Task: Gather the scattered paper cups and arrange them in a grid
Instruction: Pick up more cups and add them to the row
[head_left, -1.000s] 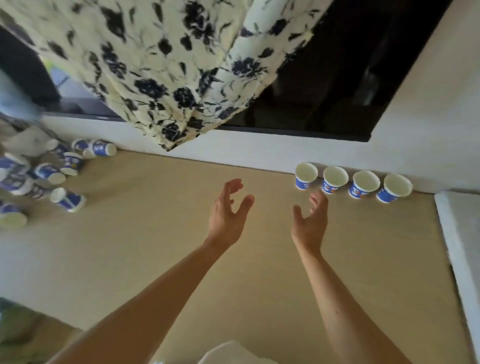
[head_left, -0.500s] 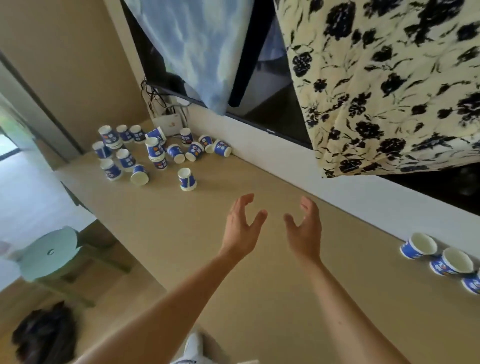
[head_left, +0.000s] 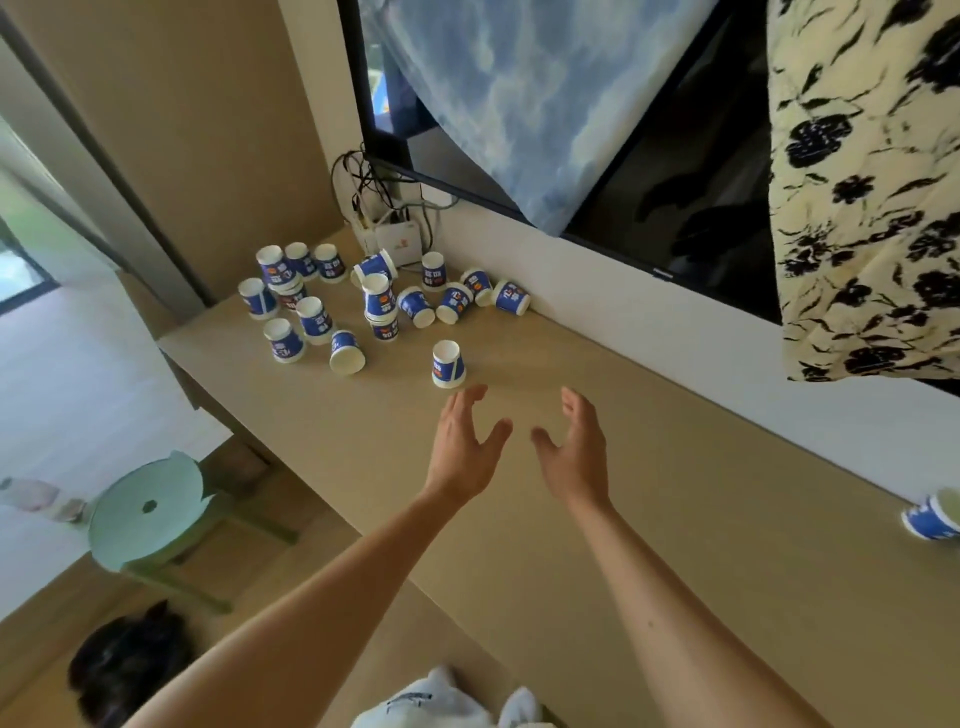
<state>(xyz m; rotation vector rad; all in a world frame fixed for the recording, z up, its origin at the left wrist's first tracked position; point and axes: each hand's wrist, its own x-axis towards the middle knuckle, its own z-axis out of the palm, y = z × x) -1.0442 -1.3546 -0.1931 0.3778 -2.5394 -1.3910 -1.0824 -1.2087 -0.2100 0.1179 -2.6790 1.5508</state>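
Note:
Several blue-and-white paper cups lie scattered at the far left of the long tan table (head_left: 675, 519), some upside down, some on their sides. The nearest one (head_left: 448, 365) stands upside down, alone. A tipped cup (head_left: 347, 353) lies left of it, and the main cluster (head_left: 317, 291) sits further back. One upright cup (head_left: 932, 517) shows at the right edge. My left hand (head_left: 465, 441) hovers just short of the nearest cup, fingers spread, holding nothing. My right hand (head_left: 576, 447) hovers beside it, also empty, palm facing left.
A white router (head_left: 397, 241) with tangled cables sits behind the cups by the wall. A dark screen (head_left: 675, 171) hangs above, draped with a blue cloth (head_left: 519, 93) and a floral cloth (head_left: 862, 182). A green stool (head_left: 148, 506) stands left of the table.
The view has swung left from the row of upright cups to the scattered pile. Both empty hands have moved left along the table and closer to the nearest upside-down cup.

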